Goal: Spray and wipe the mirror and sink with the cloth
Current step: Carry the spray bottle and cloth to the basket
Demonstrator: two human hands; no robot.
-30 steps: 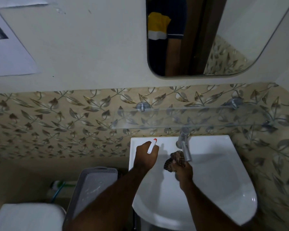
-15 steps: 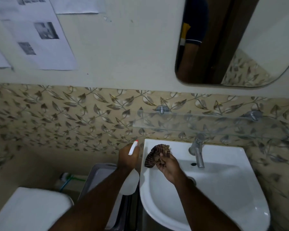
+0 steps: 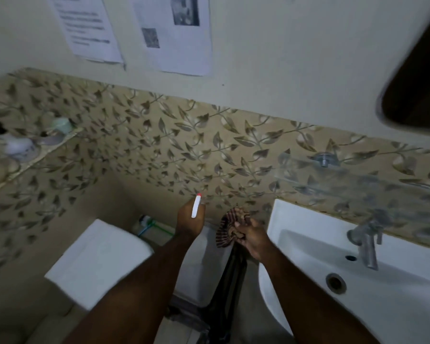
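Note:
My left hand (image 3: 188, 220) grips a white spray bottle (image 3: 196, 206) with a red nozzle tip, held left of the sink. In my right hand (image 3: 252, 238) is a bunched brown striped cloth (image 3: 227, 227), just off the sink's left edge. The white sink (image 3: 308, 239) fills the lower right, with a metal tap (image 3: 366, 242) and a drain (image 3: 335, 283). Only a dark corner of the mirror (image 3: 417, 90) shows at the top right.
A glass shelf (image 3: 358, 177) hangs above the sink. A white toilet cistern (image 3: 97, 261) sits lower left, a grey bin (image 3: 196, 276) between it and the sink. Papers (image 3: 179, 33) are stuck on the wall. A tiled ledge (image 3: 23, 155) at far left holds small items.
The view has swung left, away from the mirror and sink. Both hands moved left off the basin, with the cloth and bottle still held.

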